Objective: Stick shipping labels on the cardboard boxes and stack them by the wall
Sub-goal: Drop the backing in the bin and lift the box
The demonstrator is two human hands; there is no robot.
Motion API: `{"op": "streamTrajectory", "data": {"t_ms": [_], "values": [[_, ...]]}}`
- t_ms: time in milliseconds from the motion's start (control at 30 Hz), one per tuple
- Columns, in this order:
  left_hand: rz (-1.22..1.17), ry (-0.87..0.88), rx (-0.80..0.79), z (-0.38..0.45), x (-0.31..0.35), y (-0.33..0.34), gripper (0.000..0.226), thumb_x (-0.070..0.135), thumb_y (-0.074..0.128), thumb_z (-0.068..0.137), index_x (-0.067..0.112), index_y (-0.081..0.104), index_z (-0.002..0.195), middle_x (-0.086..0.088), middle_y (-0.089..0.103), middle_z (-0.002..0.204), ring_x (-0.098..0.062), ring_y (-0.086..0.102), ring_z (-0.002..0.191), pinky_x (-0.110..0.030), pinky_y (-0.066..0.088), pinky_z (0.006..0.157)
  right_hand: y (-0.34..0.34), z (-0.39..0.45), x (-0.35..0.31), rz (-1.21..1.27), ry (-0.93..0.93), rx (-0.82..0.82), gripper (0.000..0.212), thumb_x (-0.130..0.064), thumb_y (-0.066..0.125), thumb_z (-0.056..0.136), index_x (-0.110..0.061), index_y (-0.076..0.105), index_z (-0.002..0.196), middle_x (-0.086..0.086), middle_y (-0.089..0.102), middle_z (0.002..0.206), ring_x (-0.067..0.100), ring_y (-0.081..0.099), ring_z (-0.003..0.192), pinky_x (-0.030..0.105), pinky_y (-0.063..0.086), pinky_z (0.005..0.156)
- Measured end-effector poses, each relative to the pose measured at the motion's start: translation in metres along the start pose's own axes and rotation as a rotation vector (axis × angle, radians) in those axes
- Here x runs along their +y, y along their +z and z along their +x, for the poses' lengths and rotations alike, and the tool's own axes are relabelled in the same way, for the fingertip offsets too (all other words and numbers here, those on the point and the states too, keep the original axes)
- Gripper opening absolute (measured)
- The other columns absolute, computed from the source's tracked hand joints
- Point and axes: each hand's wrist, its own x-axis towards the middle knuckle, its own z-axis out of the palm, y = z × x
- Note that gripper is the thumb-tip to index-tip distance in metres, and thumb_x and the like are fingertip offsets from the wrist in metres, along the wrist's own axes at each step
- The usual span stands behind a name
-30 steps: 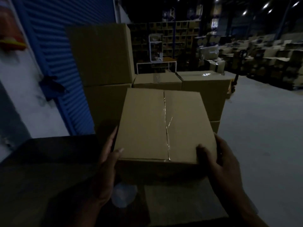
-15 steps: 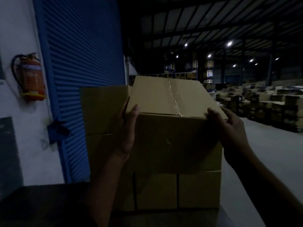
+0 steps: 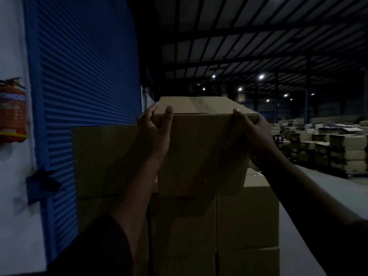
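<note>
Box (image 3: 201, 148) held at chest-to-head height, over the stack (image 3: 215, 222) by the blue shutter (image 3: 87, 72); whether its base already rests on the stack: cannot tell, lower edge in shadow. Left hand (image 3: 157, 134) grips the upper left corner, thumb on the near face, fingers round the side. Right hand (image 3: 253, 134) grips the upper right corner likewise. Judgement: rigid corrugated card, taped top seam, dry and not slippery; raised this high on two corner grips, so probably light to moderate. Corners are the stiffest hold; mid-panel pressure would dent. Box sealed, contents not visible; no label visible on the faces shown. Stack boxes also closed. Taller box (image 3: 107, 160) stands just left, touching or nearly so. Extinguisher (image 3: 12, 114) on wall, far left.
</note>
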Motion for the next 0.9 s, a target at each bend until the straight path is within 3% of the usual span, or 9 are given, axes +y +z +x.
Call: {"op": "streamTrajectory", "data": {"t_ms": [133,233,367,433,467,533,700,800,900], "values": [[0.080,0.043,0.007,0.025,-0.036,0.018,0.058,0.052,0.069,0.094,0.020,0.057,0.140,-0.009,0.042,0.140,-0.009,0.045,0.117,0.005,0.038,0.079,0.023,0.034,0.028,-0.016,0.051,0.046,0.079,-0.074,0.075,0.060,-0.022,0.060,0.117,0.004,0.067,0.111,0.023,0.066,0.103,0.054,0.057,0.090],[0.109,0.056,0.006,0.043,-0.059,0.023,0.059,0.053,0.070,0.093,0.017,0.058,0.138,-0.011,0.045,0.139,-0.014,0.049,0.118,0.002,0.041,0.077,0.037,0.051,0.049,-0.044,0.066,0.065,0.074,-0.074,0.073,0.065,-0.022,0.061,0.116,0.001,0.067,0.110,0.022,0.066,0.102,0.051,0.058,0.088],[0.211,0.075,0.007,0.060,-0.079,0.027,0.061,0.057,0.067,0.094,0.015,0.057,0.137,-0.009,0.049,0.139,-0.011,0.048,0.116,0.002,0.040,0.079,0.054,0.070,0.071,-0.085,0.067,0.055,0.065,-0.068,0.069,0.076,-0.016,0.062,0.116,0.003,0.068,0.106,0.021,0.067,0.097,0.034,0.057,0.071],[0.325,0.121,0.050,0.065,-0.091,0.026,0.065,0.065,0.063,0.092,0.016,0.059,0.134,-0.009,0.054,0.136,-0.017,0.051,0.119,-0.015,0.048,0.090,0.061,0.078,0.078,-0.077,0.080,0.037,0.074,-0.073,0.069,0.072,-0.013,0.063,0.116,0.005,0.069,0.106,0.021,0.068,0.096,0.032,0.056,0.067],[0.409,0.147,0.082,0.067,-0.098,0.025,0.067,0.071,0.061,0.090,0.018,0.061,0.131,-0.010,0.057,0.134,-0.020,0.052,0.120,-0.028,0.051,0.091,0.064,0.081,0.084,-0.064,0.089,0.031,0.075,-0.073,0.070,0.072,-0.012,0.064,0.115,0.006,0.069,0.106,0.021,0.069,0.096,0.033,0.057,0.066],[0.541,0.167,0.136,0.071,-0.112,0.022,0.072,0.081,0.056,0.086,0.022,0.065,0.126,-0.012,0.055,0.134,-0.025,0.053,0.120,-0.042,0.053,0.090,0.069,0.084,0.094,-0.054,0.090,0.024,0.067,-0.065,0.071,0.078,-0.011,0.063,0.115,0.004,0.068,0.105,0.021,0.068,0.096,0.035,0.060,0.070],[0.578,0.080,0.126,0.072,-0.152,0.013,0.081,0.094,0.040,0.080,0.029,0.068,0.120,-0.010,0.040,0.160,-0.034,0.036,0.147,-0.059,0.042,0.111,0.085,0.083,0.113,-0.055,0.061,0.013,0.051,-0.058,0.069,0.084,-0.013,0.064,0.109,0.002,0.069,0.100,0.022,0.069,0.096,0.039,0.061,0.078],[0.618,0.182,0.114,0.074,-0.161,0.007,0.072,0.083,0.043,0.092,0.022,0.068,0.119,-0.015,0.051,0.153,-0.035,0.033,0.151,-0.066,0.032,0.117,0.091,0.082,0.116,-0.086,0.030,-0.014,0.056,-0.063,0.069,0.080,-0.020,0.061,0.114,0.000,0.068,0.107,0.019,0.068,0.098,0.048,0.061,0.083],[0.752,0.340,0.078,0.084,-0.163,0.000,0.069,0.075,0.036,0.100,0.017,0.069,0.122,-0.006,0.061,0.145,-0.028,0.033,0.153,-0.063,0.015,0.125,0.089,0.073,0.123,-0.111,-0.026,-0.056,0.059,-0.047,0.074,0.083,-0.025,0.049,0.132,-0.005,0.060,0.118,0.015,0.063,0.105,0.042,0.060,0.084]]}}
